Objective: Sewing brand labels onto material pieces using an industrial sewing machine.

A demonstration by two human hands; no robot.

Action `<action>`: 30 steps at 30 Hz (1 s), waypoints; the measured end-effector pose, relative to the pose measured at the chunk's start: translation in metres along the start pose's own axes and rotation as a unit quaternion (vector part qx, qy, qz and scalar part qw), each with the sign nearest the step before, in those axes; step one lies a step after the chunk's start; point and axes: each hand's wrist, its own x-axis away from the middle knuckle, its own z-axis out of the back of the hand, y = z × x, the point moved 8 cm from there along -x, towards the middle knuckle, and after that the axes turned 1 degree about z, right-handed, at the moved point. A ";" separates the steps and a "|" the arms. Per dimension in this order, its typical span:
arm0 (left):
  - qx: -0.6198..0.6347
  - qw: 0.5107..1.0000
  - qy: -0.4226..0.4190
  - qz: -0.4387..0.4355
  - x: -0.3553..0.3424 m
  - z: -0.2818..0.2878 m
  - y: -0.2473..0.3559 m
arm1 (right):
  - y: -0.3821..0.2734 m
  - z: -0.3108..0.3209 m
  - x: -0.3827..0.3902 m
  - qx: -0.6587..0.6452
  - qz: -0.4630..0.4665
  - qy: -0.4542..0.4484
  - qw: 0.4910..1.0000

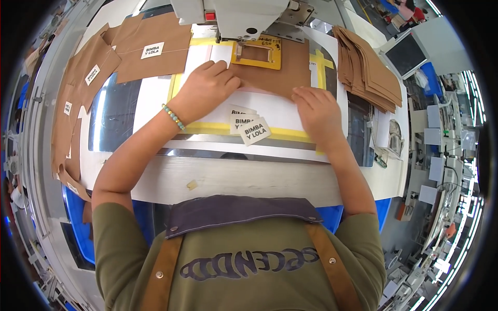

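Note:
My left hand (210, 85), wearing a beaded bracelet, has its fingers curled at the lower left of a brown sheet (288, 78). My right hand (316, 111) grips that sheet near its lower right corner, fingers bent. The sheet lies under a sewing machine head (244, 18), with a yellow framed template (275, 62) on top of it. Below the sheet, between my forearms, several square white printed labels (254, 130) overlap on the white, yellow-taped board (194, 126). The fingertips of both hands are partly hidden.
Brown pieces with white labels (135, 62) spread over the left of the table (244, 181). A thick stack of brown pieces (368, 72) sits at the right, near a dark screen (403, 52). Blue bins (78, 228) are below the near edge. More workstations line the right.

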 end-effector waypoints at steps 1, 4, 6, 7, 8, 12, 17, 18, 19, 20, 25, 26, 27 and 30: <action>-0.001 1.000 -0.001 0.001 0.005 0.001 -0.005 | 0.005 -0.005 0.001 -0.002 0.001 0.001 1.000; -0.057 0.998 0.008 -0.019 0.015 -0.002 -0.012 | 0.020 -0.014 -0.003 -0.006 -0.027 0.021 0.999; -0.094 0.995 0.005 -0.015 0.021 -0.006 -0.016 | 0.018 -0.019 -0.013 0.024 -0.017 0.018 0.999; -0.093 0.996 0.003 -0.016 0.026 -0.006 -0.017 | 0.019 -0.019 -0.018 0.023 -0.018 0.019 0.999; -0.085 0.996 -0.026 0.008 0.030 -0.007 -0.022 | 0.018 -0.016 -0.024 0.031 -0.012 0.027 0.999; -0.083 0.992 -0.072 0.054 0.039 -0.009 -0.032 | 0.016 -0.023 -0.031 0.024 -0.014 0.001 1.000; -0.064 0.990 -0.076 0.098 0.042 -0.010 -0.027 | 0.006 -0.031 -0.017 -0.044 -0.057 -0.134 0.988; -0.034 0.989 -0.071 0.122 0.044 -0.008 -0.027 | 0.009 -0.030 -0.013 -0.082 -0.092 -0.157 0.980; -0.032 0.989 -0.074 0.122 0.048 -0.004 -0.022 | 0.013 -0.029 -0.010 -0.085 -0.092 -0.159 0.979; 0.010 0.985 -0.081 0.152 0.049 0.003 -0.019 | 0.016 -0.026 -0.002 -0.093 -0.089 -0.166 0.978; 0.095 0.967 -0.124 0.200 0.059 -0.008 -0.013 | 0.017 -0.030 0.012 -0.122 -0.080 -0.161 0.976; 0.099 0.966 -0.129 0.202 0.057 -0.007 -0.014 | 0.018 -0.030 0.010 -0.123 -0.085 -0.147 0.978; 0.103 0.964 -0.133 0.204 0.057 -0.007 -0.014 | 0.019 -0.029 0.009 -0.124 -0.091 -0.133 0.979; 0.113 0.966 -0.123 0.196 0.057 -0.012 -0.012 | 0.018 -0.032 0.008 -0.114 -0.093 -0.160 0.976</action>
